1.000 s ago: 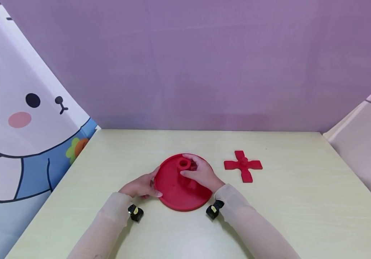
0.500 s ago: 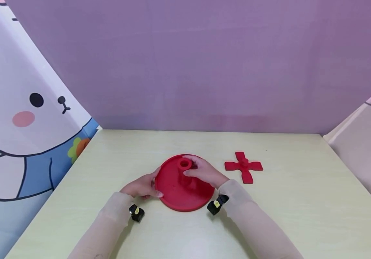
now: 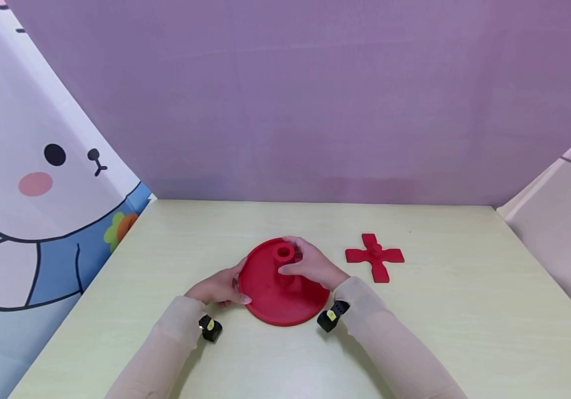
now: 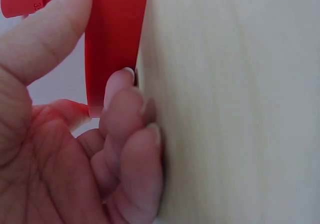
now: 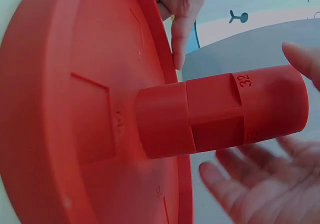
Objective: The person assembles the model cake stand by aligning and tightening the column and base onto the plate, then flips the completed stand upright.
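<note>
Red dish (image 3: 285, 313) sits on the table (image 3: 464, 288), just below centre of the head frame. Hollow post (image 5: 215, 114) rises from its floor; top bore visible. In the right wrist view the post crosses from centre to the right side, marked "32" near the top end; second marking hard to read.

Left hand (image 3: 217, 286) grips the dish at its left edge: thumb over the rim, fingers curled against the outer wall, down by the tabletop (left wrist view).

Right hand (image 3: 312, 266) is around the post, not clamped: fingers spread, gap between fingers and post in lower right of the right wrist view. Thumb is right by the post's top end; contact there, can't tell.

Red cross-shaped piece (image 3: 375, 256) with a central boss lies right of the dish, apart from it. Black wrist cameras (image 3: 210, 328) on both light sleeves (image 3: 155, 354). Purple backdrop (image 3: 285, 111) fills the upper frame.
</note>
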The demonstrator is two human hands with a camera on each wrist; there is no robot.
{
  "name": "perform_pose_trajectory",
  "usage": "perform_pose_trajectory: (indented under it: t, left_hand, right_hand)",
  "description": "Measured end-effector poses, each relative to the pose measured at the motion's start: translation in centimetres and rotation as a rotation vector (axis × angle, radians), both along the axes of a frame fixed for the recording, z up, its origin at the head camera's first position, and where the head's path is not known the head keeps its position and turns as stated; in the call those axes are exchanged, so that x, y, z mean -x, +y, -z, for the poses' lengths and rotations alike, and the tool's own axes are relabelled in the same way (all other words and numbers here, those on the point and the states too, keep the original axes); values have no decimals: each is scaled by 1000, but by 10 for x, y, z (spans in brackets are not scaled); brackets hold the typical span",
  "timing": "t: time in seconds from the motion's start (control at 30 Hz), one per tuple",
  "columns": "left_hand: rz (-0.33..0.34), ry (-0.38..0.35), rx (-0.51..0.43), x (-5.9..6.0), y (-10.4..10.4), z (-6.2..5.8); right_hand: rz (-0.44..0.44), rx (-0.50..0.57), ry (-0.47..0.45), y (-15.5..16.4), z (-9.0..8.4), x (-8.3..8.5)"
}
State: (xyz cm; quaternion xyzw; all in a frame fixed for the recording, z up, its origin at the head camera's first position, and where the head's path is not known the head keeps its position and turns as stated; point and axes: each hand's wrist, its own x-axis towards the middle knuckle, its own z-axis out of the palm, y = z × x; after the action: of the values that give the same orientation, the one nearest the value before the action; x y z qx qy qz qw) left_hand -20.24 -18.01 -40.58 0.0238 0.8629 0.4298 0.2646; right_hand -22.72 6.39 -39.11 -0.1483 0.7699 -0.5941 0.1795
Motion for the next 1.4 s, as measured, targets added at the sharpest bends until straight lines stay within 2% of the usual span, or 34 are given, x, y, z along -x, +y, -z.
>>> perform_pose_trajectory:
  t: [0.13, 0.27, 0.77, 0.9, 1.03, 1.23, 1.4]
  left_hand:
    - [-5, -3, -3, 0, 0, 1]
    - [2, -1, -20, 0, 0, 0]
    - [0, -6, -3, 1, 0, 1]
    - [-6, -7, 1, 1, -1, 2]
    - [-7, -7, -7, 3, -1, 2]
    - [6, 7, -7, 2, -1, 1]
    - [5, 4, -16, 0, -1, 1]
  right_hand:
    - [-45, 36, 8, 1, -1, 0]
    - [-39, 33, 11, 1, -2, 0]
    - [120, -28, 85, -8, -1, -2]
    - [139, -28, 72, -9, -1, -2]
    - [122, 11, 48, -8, -1, -4]
    - [28, 73, 69, -3, 2, -4]
    - [13, 83, 77, -1, 3, -5]
